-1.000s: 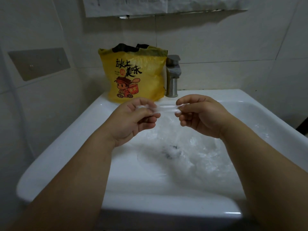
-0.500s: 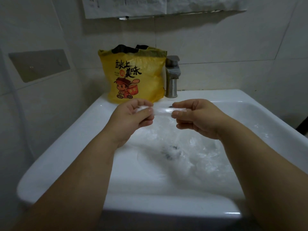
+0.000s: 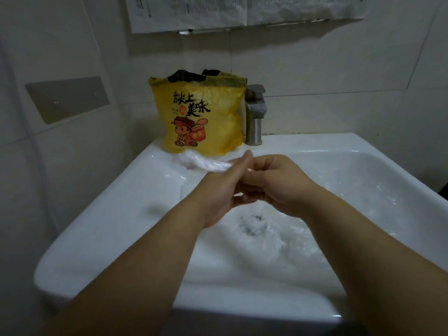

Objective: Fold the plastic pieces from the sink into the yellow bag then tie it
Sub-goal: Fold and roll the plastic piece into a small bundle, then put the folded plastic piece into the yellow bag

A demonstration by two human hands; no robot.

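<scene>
Clear plastic piece (image 3: 202, 163), twisted into a crumpled strip, sticks out leftward from between the two hands over the back-left part of the sink (image 3: 101, 229); the left hand (image 3: 224, 190) and the right hand (image 3: 278, 184) meet and overlap above the basin, both with fingers curled around the near end of the strip; a white bit of it shows between the right hand's fingers, though the blur hides the exact grip; the loose far end hangs just in front of the yellow bag (image 3: 218, 122) without clearly touching it; the bag stands upright on the sink's back-left corner, its printed cartoon side facing forward and a dark lining showing at its open top; a metal faucet (image 3: 254, 117) stands just beside the bag on the back edge; more plastic pieces (image 3: 278, 238) lie crumpled in the basin, around the drain and toward the right side, below the forearms; a metal plate (image 3: 68, 99) is fixed to the left wall, and paper sheets (image 3: 242, 10) hang on the tiled wall above the bag.
</scene>
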